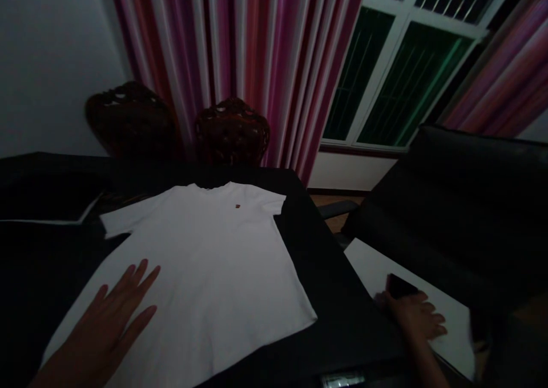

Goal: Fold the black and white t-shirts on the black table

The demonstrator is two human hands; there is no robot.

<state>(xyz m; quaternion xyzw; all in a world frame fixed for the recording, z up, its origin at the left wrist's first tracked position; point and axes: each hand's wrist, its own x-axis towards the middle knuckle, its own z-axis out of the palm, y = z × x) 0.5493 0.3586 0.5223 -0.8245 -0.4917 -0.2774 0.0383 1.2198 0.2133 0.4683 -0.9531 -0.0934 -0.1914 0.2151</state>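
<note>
A white short-sleeved T-shirt (201,262) lies spread face up on a dark table, its collar at the far side and a small brown emblem on the chest. My left hand (115,314) is over the lower left part of the shirt, fingers spread and nothing held. Whether its palm touches the cloth I cannot tell. Off the table's right side, my right hand (415,314) is over a white flat surface (454,325). Its thumb and fingers are around a dark phone (400,287), whose far end sticks out beyond the hand.
The dark table (321,285) has a dark, light-edged item (88,210) at its left. Carved chairs (233,131) stand behind it, before striped curtains (257,63). To the right are a black leather seat (471,205) and a barred window (394,68).
</note>
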